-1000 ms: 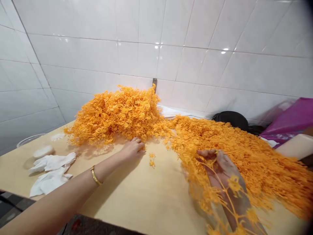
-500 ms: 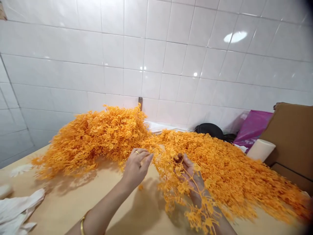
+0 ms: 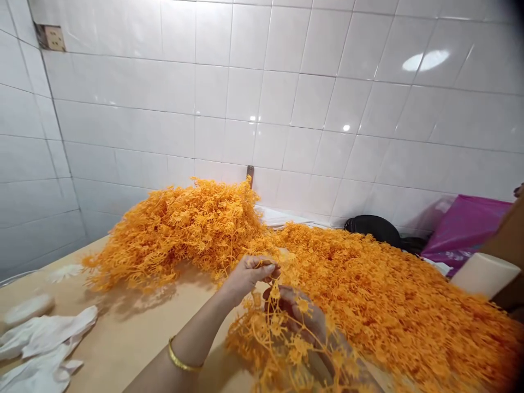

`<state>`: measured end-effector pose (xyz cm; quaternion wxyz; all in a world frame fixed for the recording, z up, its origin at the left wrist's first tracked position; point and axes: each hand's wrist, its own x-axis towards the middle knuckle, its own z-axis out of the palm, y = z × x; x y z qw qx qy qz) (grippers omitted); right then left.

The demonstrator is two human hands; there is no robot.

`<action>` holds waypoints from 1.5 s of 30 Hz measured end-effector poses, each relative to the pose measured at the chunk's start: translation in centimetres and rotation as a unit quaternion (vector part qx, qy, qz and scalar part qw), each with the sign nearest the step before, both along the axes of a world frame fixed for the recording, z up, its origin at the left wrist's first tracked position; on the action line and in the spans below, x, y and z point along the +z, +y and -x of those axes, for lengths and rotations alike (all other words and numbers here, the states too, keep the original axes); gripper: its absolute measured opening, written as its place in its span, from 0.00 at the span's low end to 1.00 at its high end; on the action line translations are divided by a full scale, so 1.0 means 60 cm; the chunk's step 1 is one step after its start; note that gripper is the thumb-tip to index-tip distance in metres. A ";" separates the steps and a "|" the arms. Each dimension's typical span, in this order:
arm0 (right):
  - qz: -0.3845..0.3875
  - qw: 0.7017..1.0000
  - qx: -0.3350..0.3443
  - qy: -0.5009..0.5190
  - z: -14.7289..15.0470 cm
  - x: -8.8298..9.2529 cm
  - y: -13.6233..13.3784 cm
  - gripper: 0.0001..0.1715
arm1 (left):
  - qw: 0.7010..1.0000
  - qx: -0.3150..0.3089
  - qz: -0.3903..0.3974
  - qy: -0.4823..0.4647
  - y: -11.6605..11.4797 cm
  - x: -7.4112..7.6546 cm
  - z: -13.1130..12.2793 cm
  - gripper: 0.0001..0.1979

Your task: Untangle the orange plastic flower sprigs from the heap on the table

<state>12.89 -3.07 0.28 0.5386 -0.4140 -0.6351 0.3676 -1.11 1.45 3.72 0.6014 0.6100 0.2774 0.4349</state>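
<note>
An orange flower sprig (image 3: 298, 349), with thin branching stems and small spiky blossoms that look artificial, hangs down in front of my hands. My right hand (image 3: 301, 311) is closed around its stems, partly hidden behind the blossoms. Beside it, my left hand (image 3: 245, 278) has thumb and fingers pinched on a stem near the top of the sprig. A big heap of the same orange sprigs (image 3: 196, 229) stands beyond my left hand. Another pile of orange sprigs (image 3: 393, 295) spreads out to the right.
White gloves or cloth (image 3: 53, 338) and a round white object (image 3: 30, 308) lie at the left on the tan table (image 3: 123, 333). At the right back are a black case (image 3: 372, 228), a purple bag (image 3: 466, 224), a white roll (image 3: 487, 273) and brown cardboard (image 3: 511, 245). Behind stands a tiled wall (image 3: 278, 98).
My left hand has come right and its fingers have closed on a stem of the sprig. My right hand and sprig have shifted lower and nearer to it. The view has turned left.
</note>
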 end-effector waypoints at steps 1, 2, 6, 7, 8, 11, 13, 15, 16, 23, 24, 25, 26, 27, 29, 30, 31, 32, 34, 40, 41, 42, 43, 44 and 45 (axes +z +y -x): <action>0.081 0.996 0.033 0.007 -0.004 -0.001 0.002 0.17 | 1.000 0.009 0.011 -0.011 0.003 -0.006 0.000 0.15; 0.157 0.986 0.057 0.002 -0.012 -0.001 0.006 0.15 | 1.000 0.018 0.016 -0.017 0.006 -0.011 0.000 0.14; 0.250 0.963 0.009 -0.098 -0.077 0.008 0.018 0.16 | 0.999 0.041 0.023 -0.015 0.010 -0.024 0.000 0.14; 0.230 0.966 -0.021 -0.119 -0.093 0.013 0.020 0.16 | 0.999 0.039 0.027 -0.014 0.010 -0.025 -0.001 0.14; 0.198 0.970 -0.055 -0.128 -0.107 0.020 0.019 0.15 | 0.999 0.034 0.034 -0.014 0.010 -0.027 -0.001 0.15; 0.053 0.976 -0.175 -0.119 -0.112 0.048 0.014 0.12 | 0.998 0.012 0.058 -0.026 0.007 -0.033 -0.005 0.18; -0.047 0.969 -0.208 -0.126 -0.087 0.066 0.009 0.11 | 0.996 0.002 0.085 -0.036 0.005 -0.038 -0.008 0.21; -0.125 0.962 -0.171 -0.172 -0.050 0.072 0.009 0.10 | 0.992 -0.003 0.119 -0.047 0.006 -0.045 -0.011 0.23; -0.148 0.959 -0.140 -0.200 -0.032 0.070 0.010 0.09 | 0.989 0.000 0.139 -0.053 0.008 -0.048 -0.013 0.23; -0.108 0.923 -0.140 -0.341 0.004 0.007 0.033 0.15 | 0.971 -0.051 0.228 -0.045 0.028 -0.053 -0.016 0.24; -0.089 0.920 -0.155 -0.348 0.002 0.002 0.034 0.18 | 0.970 -0.068 0.228 -0.040 0.029 -0.053 -0.017 0.25; -0.074 0.919 -0.165 -0.350 0.000 -0.002 0.034 0.19 | 0.970 -0.081 0.228 -0.037 0.029 -0.053 -0.018 0.26; -0.065 0.922 -0.168 -0.344 -0.001 -0.004 0.034 0.18 | 0.969 -0.088 0.228 -0.041 0.028 -0.054 -0.021 0.26; -0.062 0.928 -0.162 -0.330 -0.001 -0.004 0.033 0.14 | 0.968 -0.090 0.229 -0.051 0.027 -0.057 -0.024 0.26; -0.052 0.955 -0.132 -0.261 0.000 -0.005 0.033 0.08 | 0.965 -0.091 0.232 -0.086 0.026 -0.064 -0.028 0.26; -0.037 0.972 -0.111 -0.203 -0.001 -0.005 0.033 0.08 | 0.962 -0.094 0.234 -0.106 0.026 -0.068 -0.029 0.25; -0.014 0.987 -0.087 -0.134 -0.002 -0.005 0.035 0.08 | 0.959 -0.097 0.234 -0.125 0.027 -0.072 -0.029 0.25; 0.014 0.996 -0.063 -0.062 -0.003 -0.005 0.037 0.08 | 0.957 -0.102 0.234 -0.138 0.029 -0.075 -0.027 0.26; 0.062 0.996 -0.026 0.063 -0.010 -0.005 0.042 0.09 | 0.955 -0.102 0.235 -0.151 0.033 -0.079 -0.020 0.27; 0.085 0.983 -0.024 0.161 -0.028 0.000 0.051 0.11 | 0.963 -0.050 0.251 -0.091 0.033 -0.073 -0.009 0.24; 0.070 0.987 -0.032 0.143 -0.028 0.000 0.051 0.10 | 0.967 -0.035 0.243 -0.072 0.029 -0.071 -0.010 0.22; 0.052 0.991 -0.039 0.120 -0.026 -0.001 0.050 0.10 | 0.971 -0.024 0.233 -0.051 0.025 -0.070 -0.013 0.20; 0.035 0.994 -0.043 0.092 -0.025 -0.001 0.049 0.09 | 0.975 -0.019 0.222 -0.029 0.020 -0.068 -0.016 0.18; 0.018 0.997 -0.048 0.062 -0.022 -0.003 0.048 0.08 | 0.977 -0.022 0.213 -0.009 0.016 -0.068 -0.019 0.16; 0.002 0.998 -0.054 0.032 -0.019 -0.004 0.047 0.08 | 0.977 -0.029 0.210 0.006 0.012 -0.068 -0.022 0.15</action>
